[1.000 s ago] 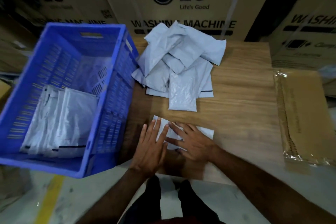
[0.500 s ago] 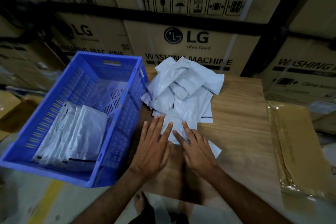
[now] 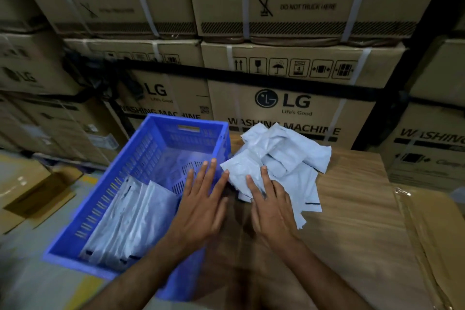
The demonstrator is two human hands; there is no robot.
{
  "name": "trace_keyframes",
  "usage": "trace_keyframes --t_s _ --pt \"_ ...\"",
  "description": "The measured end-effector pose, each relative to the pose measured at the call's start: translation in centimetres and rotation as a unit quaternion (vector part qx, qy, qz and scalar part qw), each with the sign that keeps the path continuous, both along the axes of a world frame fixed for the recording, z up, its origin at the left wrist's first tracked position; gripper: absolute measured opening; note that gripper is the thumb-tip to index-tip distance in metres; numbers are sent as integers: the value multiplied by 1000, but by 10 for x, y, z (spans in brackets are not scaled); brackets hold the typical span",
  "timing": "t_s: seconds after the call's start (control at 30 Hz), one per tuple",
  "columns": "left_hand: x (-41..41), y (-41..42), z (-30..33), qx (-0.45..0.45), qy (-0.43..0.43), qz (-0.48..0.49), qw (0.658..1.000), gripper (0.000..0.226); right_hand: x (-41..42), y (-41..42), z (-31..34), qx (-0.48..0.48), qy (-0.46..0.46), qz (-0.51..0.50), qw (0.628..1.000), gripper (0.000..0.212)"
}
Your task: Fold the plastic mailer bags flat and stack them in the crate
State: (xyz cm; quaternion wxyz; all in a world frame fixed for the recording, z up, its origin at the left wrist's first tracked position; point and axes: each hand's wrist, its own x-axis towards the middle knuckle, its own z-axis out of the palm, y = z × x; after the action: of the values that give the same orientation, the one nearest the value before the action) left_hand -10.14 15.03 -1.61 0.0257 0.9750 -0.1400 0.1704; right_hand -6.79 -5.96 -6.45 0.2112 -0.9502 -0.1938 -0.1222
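Dim, bluish, uneven light; darkest along the far left and right edges. Faint glare on plastic wrap [image 3: 402, 192] at right. Soft shadow beneath both forearms on the worktop [image 3: 352, 234]. Motion blur throughout, lettering on cartons [image 3: 289, 106] smeared. Wide-angle bending of straight lines near the borders.

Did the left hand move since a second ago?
Yes. The left hand was flat on a mailer on the wooden table; it has gone forward and left, and now overlaps the blue crate wall, beside the mailer pile.
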Motion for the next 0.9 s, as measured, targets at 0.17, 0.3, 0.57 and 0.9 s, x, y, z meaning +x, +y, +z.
trace_keyframes --t_s 0.17,0.3,0.57,0.9 --pt "4 88 -1 -5 -11 6 1000 60 -1 86 17 8 -37 -24 999 67" --pt "4 168 -5 -7 -16 12 1000 61 -7 167 34 7 -46 -42 998 65" --pt "9 297 -26 2 19 -16 1000 57 -31 304 16 40 104 -135 985 63" --pt "10 334 -55 -40 107 -51 992 55 -55 319 -53 137 490 -162 845 64"
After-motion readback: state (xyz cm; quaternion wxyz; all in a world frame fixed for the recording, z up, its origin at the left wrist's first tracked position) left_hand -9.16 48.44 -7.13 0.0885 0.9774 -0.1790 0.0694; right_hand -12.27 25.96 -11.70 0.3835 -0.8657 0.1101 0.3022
